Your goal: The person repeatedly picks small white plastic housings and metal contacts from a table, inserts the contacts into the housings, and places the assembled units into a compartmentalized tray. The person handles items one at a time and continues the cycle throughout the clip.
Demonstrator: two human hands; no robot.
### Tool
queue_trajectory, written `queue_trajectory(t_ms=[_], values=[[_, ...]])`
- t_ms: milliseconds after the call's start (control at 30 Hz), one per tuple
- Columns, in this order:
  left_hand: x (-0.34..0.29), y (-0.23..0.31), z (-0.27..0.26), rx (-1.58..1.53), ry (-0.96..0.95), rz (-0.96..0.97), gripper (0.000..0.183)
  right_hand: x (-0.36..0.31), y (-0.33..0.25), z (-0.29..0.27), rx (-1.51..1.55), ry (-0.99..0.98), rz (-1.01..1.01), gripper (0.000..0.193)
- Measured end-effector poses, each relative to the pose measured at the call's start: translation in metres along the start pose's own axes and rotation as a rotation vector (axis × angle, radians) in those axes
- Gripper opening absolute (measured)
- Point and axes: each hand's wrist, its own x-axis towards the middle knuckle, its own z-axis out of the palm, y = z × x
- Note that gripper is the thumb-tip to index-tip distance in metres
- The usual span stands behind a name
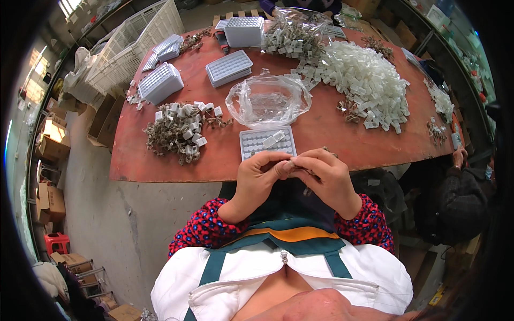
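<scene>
Above the near table edge, my left hand (261,175) and my right hand (331,179) meet fingertip to fingertip. Both are closed in a pinch around a small pale piece, mostly covered by the fingers, whose kind I cannot make out. A brownish, cord-like bit (307,191) hangs below my right fingers. Just beyond my hands is a pale grey tray (251,140) with rows of round holes. Small white plastic pieces (273,140) lie across it. Behind the tray stands an open clear plastic bag (269,109) with its rim spread wide.
On the red table (225,168), brown tangled pieces with white caps (179,128) are heaped left. A large heap of white plastic pieces (369,85) lies right. Grey perforated trays (229,67) stand further back. Another person (450,198) sits at the right; a white crate (134,48) stands left.
</scene>
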Motion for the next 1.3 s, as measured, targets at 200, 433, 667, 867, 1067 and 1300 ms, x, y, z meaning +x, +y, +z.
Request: queue_trajectory(t_ms=[200, 433, 667, 867, 1067, 1300], values=[[-0.013, -0.004, -0.001, 0.005, 0.016, -0.129, 0.021, -0.009, 0.001, 0.007, 0.012, -0.025, 0.055, 0.017], [-0.003, -0.004, -0.006, 0.068, -0.023, -0.224, 0.028, -0.017, 0.01, 0.011, -0.006, 0.038, 0.072, 0.019], [0.065, -0.016, -0.029, 1.287, 0.042, 0.319, 0.035, -0.017, 0.037, 0.002, 0.341, 0.084, 0.393, 0.017], [0.063, -0.006, -0.024, 1.16, -0.04, 0.222, 0.03, -0.005, 0.046, -0.005, 0.47, 0.029, 0.485, 0.012], [0.03, 0.019, -0.016, 0.723, -0.087, 0.178, 0.032, 0.017, 0.025, 0.006, 0.191, -0.02, 0.155, 0.012], [0.02, 0.019, -0.029, 0.38, -0.165, 0.061, 0.035, 0.024, 0.012, 0.006, 0.103, -0.12, 0.077, 0.012]])
